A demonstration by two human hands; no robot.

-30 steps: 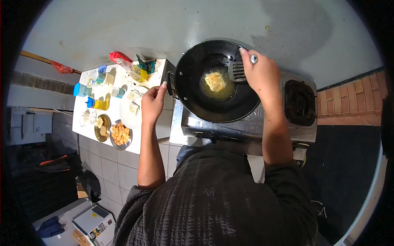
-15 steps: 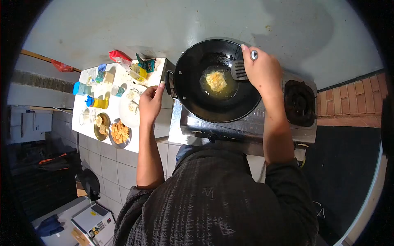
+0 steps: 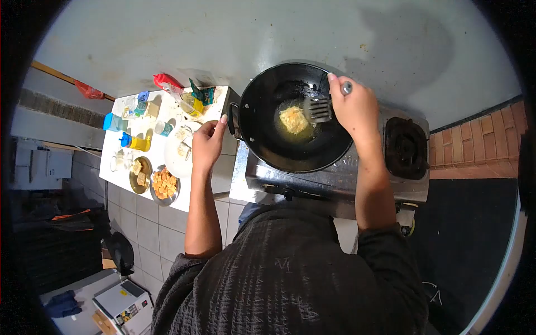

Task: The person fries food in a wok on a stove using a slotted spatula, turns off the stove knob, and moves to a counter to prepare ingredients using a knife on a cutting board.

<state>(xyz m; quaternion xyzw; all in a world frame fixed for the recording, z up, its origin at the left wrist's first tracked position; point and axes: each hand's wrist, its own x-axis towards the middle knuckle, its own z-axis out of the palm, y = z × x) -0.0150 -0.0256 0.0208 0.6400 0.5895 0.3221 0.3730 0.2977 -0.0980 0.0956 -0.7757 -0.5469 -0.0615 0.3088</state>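
Black metal made up the round pan (image 3: 326,153), which sat on the stove (image 3: 268,181). A yellow piece of food (image 3: 293,119) lay near its middle, with oil (image 3: 306,134) around it. The right hand (image 3: 357,109) was at 2 o'clock of the pan, its grip wrapped around the slotted turner (image 3: 319,110). The turner's blurry flat end was just beside the food, at its 3 o'clock. The left hand (image 3: 207,144) was at 9 o'clock, by the pan's handle (image 3: 234,120). Its grip looked narrow, but I could not tell if it held the handle. At 8 o'clock, orange chunks (image 3: 165,183) lay in a dish (image 3: 178,188) on the white counter (image 3: 184,196).
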